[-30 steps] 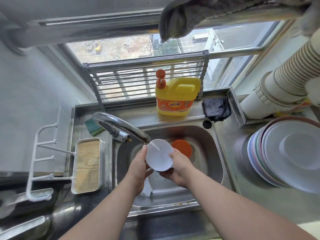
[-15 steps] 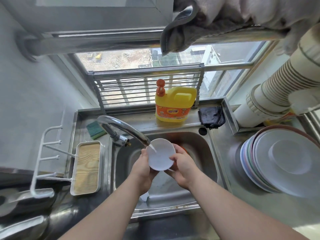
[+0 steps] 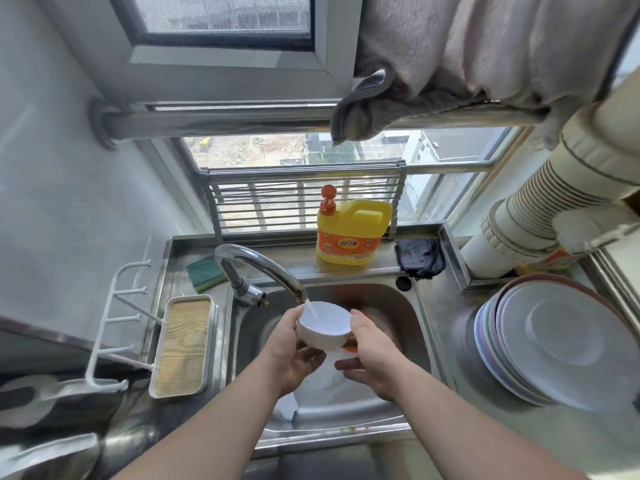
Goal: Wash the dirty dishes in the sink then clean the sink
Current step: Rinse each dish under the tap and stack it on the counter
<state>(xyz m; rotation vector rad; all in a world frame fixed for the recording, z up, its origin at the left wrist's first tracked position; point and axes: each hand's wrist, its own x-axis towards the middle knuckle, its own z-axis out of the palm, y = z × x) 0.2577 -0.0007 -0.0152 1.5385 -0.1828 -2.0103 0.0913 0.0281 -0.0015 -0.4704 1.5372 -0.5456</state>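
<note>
Both hands, left hand [image 3: 289, 344] and right hand [image 3: 372, 351], are gripping a white bowl [image 3: 325, 325] with curled fingers under the running tap [image 3: 263, 268], over the sink [image 3: 408, 327].

A white bowl [image 3: 325, 324] is seen over a steel-grey sink [image 3: 412, 327]. A yellow bottle [image 3: 351, 232] with an orange label and orange pump is noted, beside a black cloth [image 3: 419, 257]. A green and yellow sponge [image 3: 205, 273] and a wood-grained tray [image 3: 183, 346] are shown. Pastel-rimmed white plates [image 3: 550, 344] are stacked.
</note>
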